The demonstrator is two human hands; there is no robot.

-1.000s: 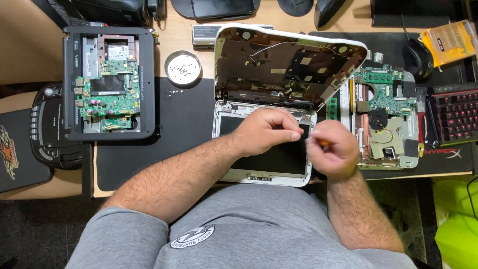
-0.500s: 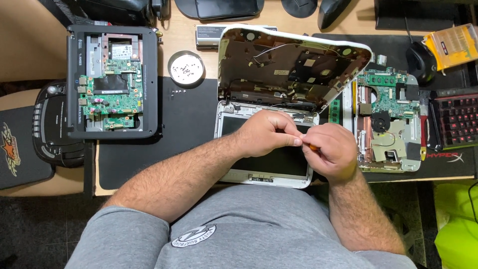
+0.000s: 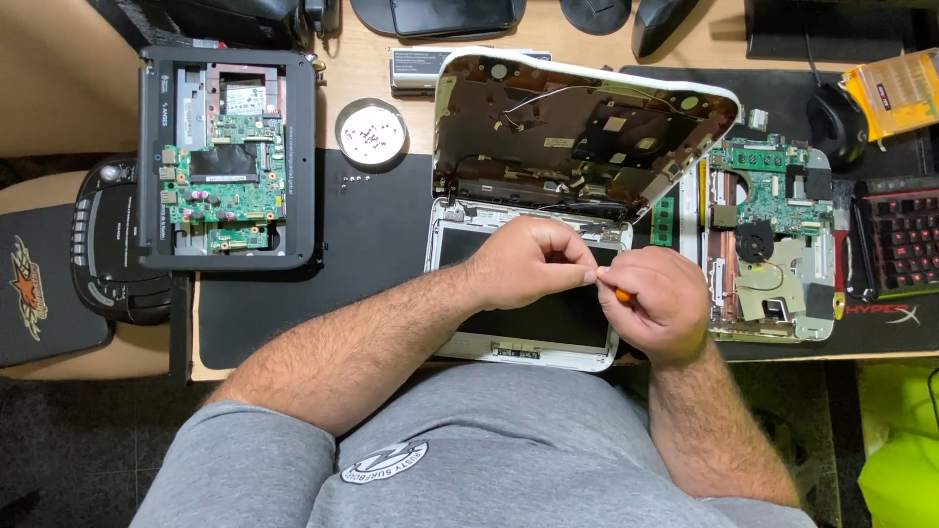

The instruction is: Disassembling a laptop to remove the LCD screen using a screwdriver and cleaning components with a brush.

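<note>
Bright, even overhead light — soft shadows, sharp focus, slight wide-angle bend at edges

The laptop's white plastic shell (image 3: 509, 354) looked smooth, its dark screen (image 3: 548, 318) glossy. The round dish (image 3: 371, 132) was shiny metal; the desk mat (image 3: 293, 313) was matt black.

White laptop shell (image 3: 528, 354), orange-handled screwdriver (image 3: 622, 294), green circuit board (image 3: 227, 176)
</note>
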